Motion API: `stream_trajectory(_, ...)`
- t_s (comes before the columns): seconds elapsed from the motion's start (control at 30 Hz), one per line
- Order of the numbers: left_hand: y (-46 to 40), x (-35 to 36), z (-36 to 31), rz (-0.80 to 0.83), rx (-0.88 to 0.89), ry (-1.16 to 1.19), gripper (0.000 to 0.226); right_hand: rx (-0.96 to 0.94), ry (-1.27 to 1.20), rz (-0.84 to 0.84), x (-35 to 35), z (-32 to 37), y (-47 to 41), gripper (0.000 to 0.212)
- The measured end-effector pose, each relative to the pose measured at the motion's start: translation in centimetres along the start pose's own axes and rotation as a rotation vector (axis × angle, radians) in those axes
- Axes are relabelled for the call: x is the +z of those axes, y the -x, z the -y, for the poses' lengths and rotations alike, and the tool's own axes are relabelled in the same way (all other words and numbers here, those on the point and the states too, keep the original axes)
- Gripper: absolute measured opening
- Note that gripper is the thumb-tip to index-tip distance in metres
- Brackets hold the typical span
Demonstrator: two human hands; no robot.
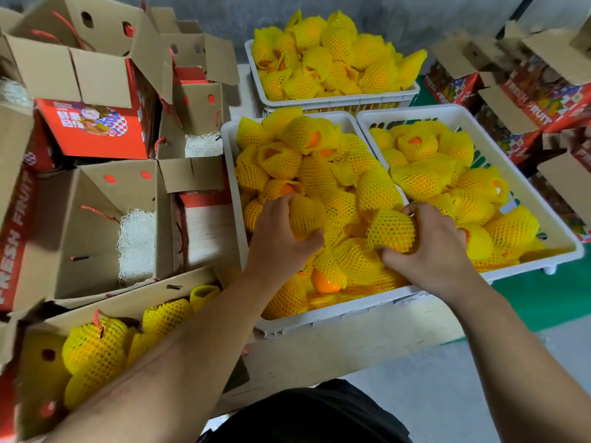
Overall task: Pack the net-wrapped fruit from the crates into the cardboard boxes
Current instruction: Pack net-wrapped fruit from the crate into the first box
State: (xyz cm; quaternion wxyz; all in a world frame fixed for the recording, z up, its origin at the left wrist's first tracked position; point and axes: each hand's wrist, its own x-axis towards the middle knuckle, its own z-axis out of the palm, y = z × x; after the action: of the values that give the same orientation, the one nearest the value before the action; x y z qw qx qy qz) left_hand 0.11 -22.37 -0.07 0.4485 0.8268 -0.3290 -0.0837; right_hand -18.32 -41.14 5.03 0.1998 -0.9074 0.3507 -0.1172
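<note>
Three white plastic crates hold oranges wrapped in yellow foam net. In the near crate [323, 319], my left hand [275, 238] grips one net-wrapped fruit [306, 215]. My right hand [438, 251] grips another net-wrapped fruit [391, 230] in the same crate. A second crate [556, 225] stands to the right and a third crate [339, 99] behind. At the lower left, an open cardboard box [134, 303] holds several wrapped fruit [96, 343]. Beyond it, an open box [92, 219] holds only white paper shred.
More open red-and-brown boxes [96, 91] are stacked at the upper left, and further boxes [543, 91] stand at the right. The crates rest on a pale wooden pallet [335, 346]. Green and grey floor lies at the lower right.
</note>
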Motion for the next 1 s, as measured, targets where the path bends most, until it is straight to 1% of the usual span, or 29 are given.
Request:
stream_trajectory(0.03, 0.7, -0.4, -0.2, 0.022, -0.074, 0.157, 0.077, -0.013, -0.058, -0.016, 0.2, 0.5, 0.0, 0.075)
stream_trajectory(0.1, 2.3, -1.8, -0.4, 0.066, -0.224, 0.395, 0.071, -0.042, -0.198, -0.035, 0.6, 1.6, 0.0, 0.076)
stream_trajectory(0.17, 4.0, -3.5, 0.0, 0.057, -0.315, 0.555, 0.066, -0.048, -0.308, -0.028, 1.0, 3.1, -0.1, 0.073)
stream_trajectory(0.2, 4.9, -4.5, 0.1, 0.038, -0.346, 0.591, 0.069, -0.043, -0.341, -0.026, 1.3, 4.0, -0.1, 0.069)
stream_trajectory(0.27, 6.7, -6.6, 0.4, -0.011, -0.398, 0.597, 0.076, -0.036, -0.374, -0.009, 2.0, 6.4, 0.1, 0.065)
stream_trajectory(0.33, 8.6, -8.6, 0.9, -0.072, -0.411, 0.609, 0.063, -0.067, -0.438, 0.066, 3.5, 9.9, 0.8, 0.065)
stream_trajectory(0.37, 9.7, -9.6, 1.2, -0.103, -0.417, 0.610, 0.058, -0.095, -0.493, 0.133, 4.7, 12.0, 1.3, 0.068)
stream_trajectory(0.43, 11.7, -11.6, 2.0, -0.170, -0.437, 0.588, 0.055, -0.114, -0.588, 0.299, 7.4, 16.4, 3.0, 0.076)
stream_trajectory(0.5, 13.9, -13.6, 3.0, -0.271, -0.486, 0.578, 0.051, -0.058, -0.687, 0.457, 10.1, 20.4, 4.9, 0.075)
stream_trajectory(0.57, 15.9, -15.9, 4.4, -0.378, -0.544, 0.574, 0.046, 0.030, -0.709, 0.564, 12.5, 23.4, 6.3, 0.070)
stream_trajectory(0.63, 17.7, -18.0, 5.8, -0.390, -0.577, 0.495, 0.039, 0.072, -0.647, 0.679, 14.7, 25.3, 7.4, 0.074)
stream_trajectory(0.67, 18.4, -18.9, 6.6, -0.370, -0.596, 0.433, 0.036, 0.082, -0.625, 0.739, 15.7, 25.9, 7.8, 0.077)
stream_trajectory(0.7, 19.0, -19.6, 7.4, -0.342, -0.630, 0.346, 0.038, 0.086, -0.603, 0.791, 16.5, 26.4, 8.2, 0.080)
stream_trajectory(0.8, 19.6, -20.6, 9.5, -0.196, -0.743, 0.047, 0.062, 0.043, -0.448, 0.849, 18.7, 26.9, 8.7, 0.089)
stream_trajectory(0.87, 19.2, -20.7, 10.1, -0.111, -0.755, -0.120, 0.067, 0.049, -0.349, 0.871, 20.0, 26.9, 8.8, 0.092)
stream_trajectory(0.9, 19.0, -20.8, 10.4, -0.067, -0.747, -0.209, 0.066, 0.067, -0.314, 0.896, 20.5, 27.0, 8.9, 0.090)
stream_trajectory(0.93, 18.8, -20.8, 10.7, -0.022, -0.736, -0.282, 0.064, 0.081, -0.299, 0.924, 20.8, 27.2, 9.1, 0.084)
stream_trajectory(1.0, 18.5, -21.1, 11.2, 0.051, -0.741, -0.358, 0.059, 0.051, -0.276, 0.947, 21.4, 27.4, 9.3, 0.068)
